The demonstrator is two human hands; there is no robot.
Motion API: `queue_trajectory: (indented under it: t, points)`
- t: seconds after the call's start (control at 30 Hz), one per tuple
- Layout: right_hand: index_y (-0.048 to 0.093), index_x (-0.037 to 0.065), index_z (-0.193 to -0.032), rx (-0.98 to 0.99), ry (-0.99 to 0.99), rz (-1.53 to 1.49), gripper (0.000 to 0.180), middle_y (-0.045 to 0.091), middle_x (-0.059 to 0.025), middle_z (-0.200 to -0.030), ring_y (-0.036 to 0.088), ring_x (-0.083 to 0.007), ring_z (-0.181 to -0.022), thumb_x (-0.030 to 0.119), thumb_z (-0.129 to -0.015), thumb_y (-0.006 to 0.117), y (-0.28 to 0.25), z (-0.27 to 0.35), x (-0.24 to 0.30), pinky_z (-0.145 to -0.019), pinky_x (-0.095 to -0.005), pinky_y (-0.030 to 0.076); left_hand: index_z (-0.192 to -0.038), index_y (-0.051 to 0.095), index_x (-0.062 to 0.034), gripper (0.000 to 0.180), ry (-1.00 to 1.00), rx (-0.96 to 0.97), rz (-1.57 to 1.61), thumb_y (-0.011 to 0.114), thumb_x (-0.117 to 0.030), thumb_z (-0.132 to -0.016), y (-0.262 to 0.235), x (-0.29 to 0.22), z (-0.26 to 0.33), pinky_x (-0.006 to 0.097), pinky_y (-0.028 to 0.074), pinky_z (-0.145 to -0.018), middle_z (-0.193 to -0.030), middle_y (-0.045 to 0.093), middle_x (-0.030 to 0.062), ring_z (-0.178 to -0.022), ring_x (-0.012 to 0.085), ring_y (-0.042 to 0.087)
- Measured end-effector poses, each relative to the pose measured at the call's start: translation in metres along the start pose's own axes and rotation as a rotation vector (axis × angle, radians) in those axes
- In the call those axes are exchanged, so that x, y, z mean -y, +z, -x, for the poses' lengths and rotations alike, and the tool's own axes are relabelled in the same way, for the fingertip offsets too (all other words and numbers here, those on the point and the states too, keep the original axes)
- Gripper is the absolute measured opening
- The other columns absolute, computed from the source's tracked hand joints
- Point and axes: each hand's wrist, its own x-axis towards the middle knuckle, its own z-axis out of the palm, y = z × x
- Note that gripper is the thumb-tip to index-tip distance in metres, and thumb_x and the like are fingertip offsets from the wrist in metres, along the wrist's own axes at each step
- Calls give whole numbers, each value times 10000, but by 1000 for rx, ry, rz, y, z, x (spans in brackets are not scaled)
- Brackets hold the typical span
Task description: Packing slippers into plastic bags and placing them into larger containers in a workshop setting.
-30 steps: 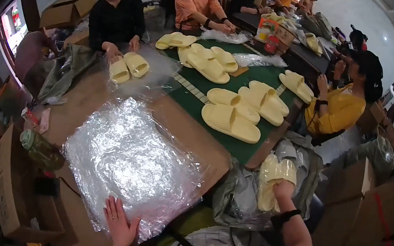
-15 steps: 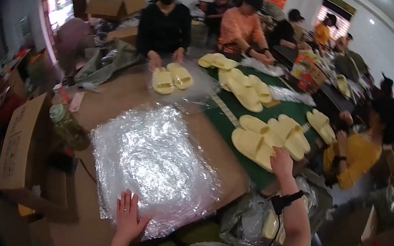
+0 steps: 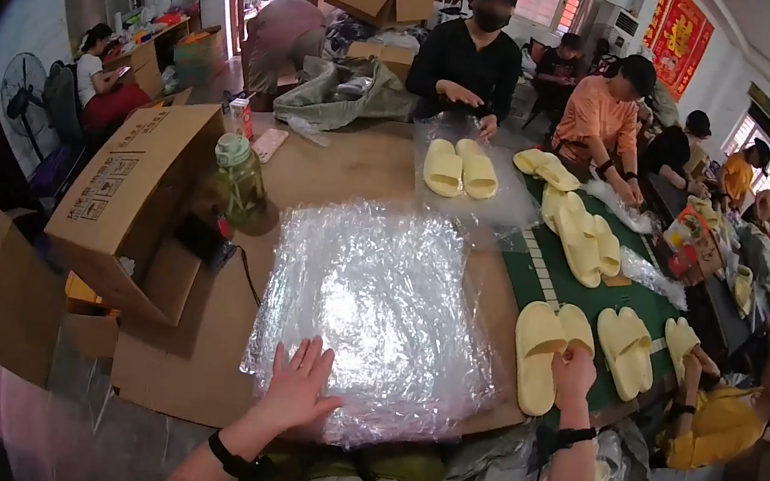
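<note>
My left hand (image 3: 297, 388) lies flat with fingers spread on a stack of clear plastic bags (image 3: 388, 290) in the middle of the table. To the right, my right hand (image 3: 573, 373) is closed on the near end of a pale yellow slipper (image 3: 577, 327). Its mate, another yellow slipper (image 3: 535, 375), rests close against its left side. Just right of them lies a second pair of slippers (image 3: 625, 353) on the green mat (image 3: 538, 272). My fingertips are partly hidden by the hand itself.
Across the table a person handles a slipper pair (image 3: 462, 170) on a clear bag. Left stand a green bottle (image 3: 240, 186) and an open carton (image 3: 130, 195). A co-worker in yellow (image 3: 718, 425) touches slippers at right. A plastic-filled sack (image 3: 511, 465) sits by my right arm.
The view has swung left, shifting everything rightward in the picture. My right hand has closed on a slipper, and its pair now lies apart from the neighbouring pair. My left hand stays on the bags.
</note>
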Motion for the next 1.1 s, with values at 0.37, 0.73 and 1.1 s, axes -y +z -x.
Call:
queue_trajectory:
  t: [0.37,0.73,1.1]
  points:
    - [630,-32,-841,-36,-51,36,363,619,-199,-958,629,-396,-865,320,-927,627,20,3,-11,-737,-486,511,-1422,498,-140,692,357,-117,155,753,-365,-819,-6,-17,-26,496,386,-1110,-1543,385,193,-1382,415,405]
    - [544,-66,-855,-273,-146,-495,175,489,-86,-787,494,-201,-698,72,-924,628,-38,63,16,-622,-317,397,-1222,641,-126,388,195,-292,169,689,-216,-848,-3,-15,-48,462,425,-1085,-1410,533,209,-1243,400,540]
    - [664,-35,-1070,-115,-254,-658,221,655,-133,-1096,656,-262,-961,-9,-852,641,-60,120,82,-814,-325,501,-1383,543,-151,608,323,-107,84,666,-470,-879,-2,-69,-54,479,468,-1021,-1471,479,185,-1319,399,481]
